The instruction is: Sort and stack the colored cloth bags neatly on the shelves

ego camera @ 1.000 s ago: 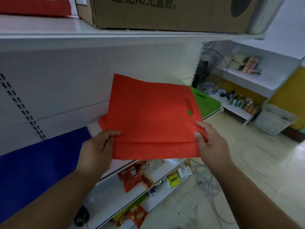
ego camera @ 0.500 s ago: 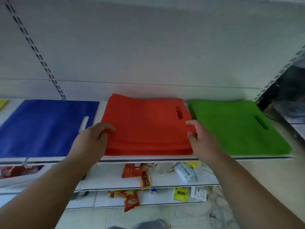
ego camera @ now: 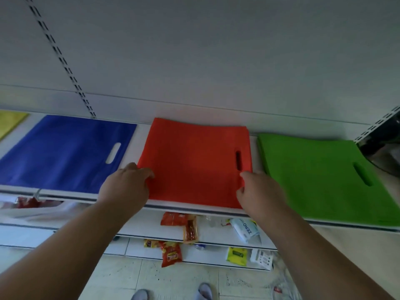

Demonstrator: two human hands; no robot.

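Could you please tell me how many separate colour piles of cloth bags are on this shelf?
4: yellow pile at far left, mostly cropped; blue pile; red pile in the middle; green pile at right. More may lie outside view.

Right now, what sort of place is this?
Probably a small shop: white slotted display shelving, flat stacks of colored cloth bags laid out by color, and snack packets on the lower shelves.

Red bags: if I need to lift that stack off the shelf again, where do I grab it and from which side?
Probably the two side edges near the front corners, coming from the open shelf front. The red bags lie flat with gaps to the blue bag and green bags; the left hand and right hand sit there now.
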